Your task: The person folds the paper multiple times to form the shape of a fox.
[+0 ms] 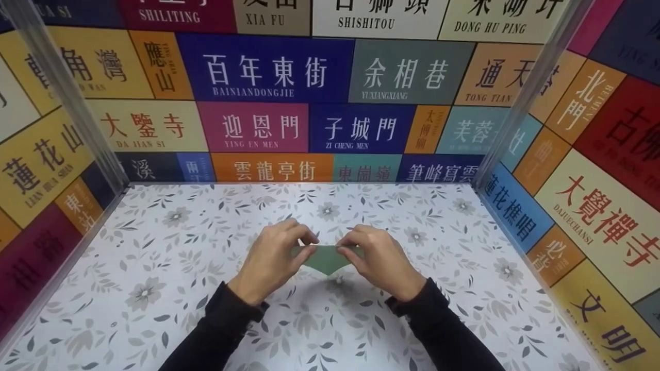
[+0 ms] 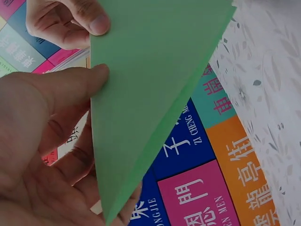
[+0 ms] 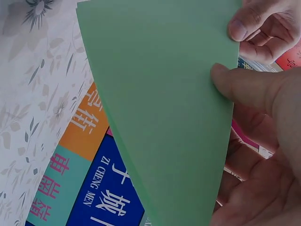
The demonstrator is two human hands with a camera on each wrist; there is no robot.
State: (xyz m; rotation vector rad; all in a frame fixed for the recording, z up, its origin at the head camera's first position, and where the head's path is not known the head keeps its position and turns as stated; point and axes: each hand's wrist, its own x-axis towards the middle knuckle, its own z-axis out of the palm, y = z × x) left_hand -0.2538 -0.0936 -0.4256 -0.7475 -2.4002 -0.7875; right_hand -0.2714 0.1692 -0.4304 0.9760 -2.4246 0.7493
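Note:
A sheet of green paper (image 1: 326, 259), folded into a triangle, is held up between both hands over the table. Its straight folded edge is uppermost and its point hangs down toward the tabletop. My left hand (image 1: 278, 256) pinches the folded edge between thumb and fingers on the left side. On the other side my right hand (image 1: 380, 257) pinches the same edge, a short gap apart from the left. In the left wrist view the paper (image 2: 146, 80) shows two layers along its slanted side. The right wrist view has the right thumb (image 3: 240, 84) flat against the paper (image 3: 160, 103).
The white table (image 1: 170, 330) has a grey leaf and flower pattern. Behind it rises a wall of coloured panels (image 1: 265, 72) with printed characters, and a similar side wall (image 1: 593, 196) stands at right. Clear strips (image 1: 93, 118) run up the corners.

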